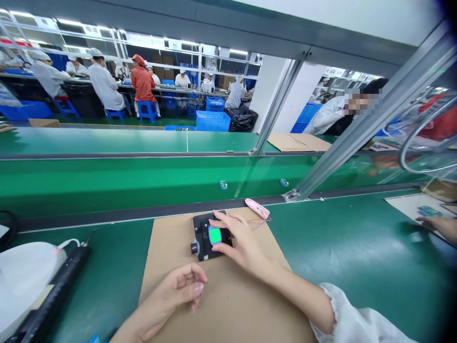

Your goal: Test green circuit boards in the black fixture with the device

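My right hand (243,238) reaches over a black fixture (202,252) with a knob on its left side. Its thumb and fingers lie on opposite edges of a small module with a lit green screen (214,236), which sits in the fixture. Just below and to the left, my left hand (180,288) hovers over the cardboard sheet (228,309). Its fingers are loosely curled and apart, with nothing visible in them. A pink handheld casing (257,208) lies past my right hand, and thin red and pale wires run from it.
A black pen-shaped tool (53,290) and a white rounded object (28,276) occupy the left. Small circuit boards (223,185) lie on the green conveyor belt (107,181) ahead. A metal post (350,124) slants down at right. Another person's hand (441,228) is at the far right.
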Action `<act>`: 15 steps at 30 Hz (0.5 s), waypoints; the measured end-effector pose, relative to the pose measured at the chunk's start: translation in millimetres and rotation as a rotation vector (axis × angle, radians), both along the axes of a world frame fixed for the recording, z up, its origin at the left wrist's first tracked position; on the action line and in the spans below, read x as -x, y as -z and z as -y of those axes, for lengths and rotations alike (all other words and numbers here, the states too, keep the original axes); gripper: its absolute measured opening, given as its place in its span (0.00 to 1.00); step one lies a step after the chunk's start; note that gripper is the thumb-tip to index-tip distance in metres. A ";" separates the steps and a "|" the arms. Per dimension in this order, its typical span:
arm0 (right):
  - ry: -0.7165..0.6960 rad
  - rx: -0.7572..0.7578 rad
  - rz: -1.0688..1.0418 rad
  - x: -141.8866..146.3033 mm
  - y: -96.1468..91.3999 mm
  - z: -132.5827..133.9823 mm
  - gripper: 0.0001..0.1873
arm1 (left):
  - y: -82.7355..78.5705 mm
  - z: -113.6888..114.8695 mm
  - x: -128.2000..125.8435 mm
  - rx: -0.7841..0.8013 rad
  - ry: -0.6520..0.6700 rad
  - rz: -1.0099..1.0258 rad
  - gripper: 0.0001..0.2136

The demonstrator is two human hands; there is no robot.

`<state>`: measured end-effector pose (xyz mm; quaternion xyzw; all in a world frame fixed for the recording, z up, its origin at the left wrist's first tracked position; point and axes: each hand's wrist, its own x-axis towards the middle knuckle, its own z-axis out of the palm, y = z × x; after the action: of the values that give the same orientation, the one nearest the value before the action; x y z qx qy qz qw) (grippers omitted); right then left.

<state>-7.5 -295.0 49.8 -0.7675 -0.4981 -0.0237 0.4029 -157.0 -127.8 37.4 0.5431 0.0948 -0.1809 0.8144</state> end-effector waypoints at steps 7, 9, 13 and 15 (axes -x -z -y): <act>0.016 0.005 -0.023 -1.0 1.1 -0.1 0.42 | 2.4 -0.7 -1.2 -0.018 -0.001 -0.015 0.19; 0.015 0.013 -0.031 -1.1 1.9 0.2 0.40 | 3.7 -1.2 -1.3 -0.020 0.000 -0.019 0.19; 0.011 0.016 -0.027 -1.5 2.7 1.0 0.40 | 4.8 -1.5 -1.1 -0.017 -0.004 -0.014 0.18; 0.013 0.020 -0.025 -1.5 2.5 1.3 0.39 | 5.0 -1.6 -1.1 -0.013 -0.005 -0.005 0.18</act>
<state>-6.1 -296.3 47.3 -0.7748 -0.4884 -0.0119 0.4013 -155.9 -126.2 32.4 0.5478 0.0996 -0.1796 0.8110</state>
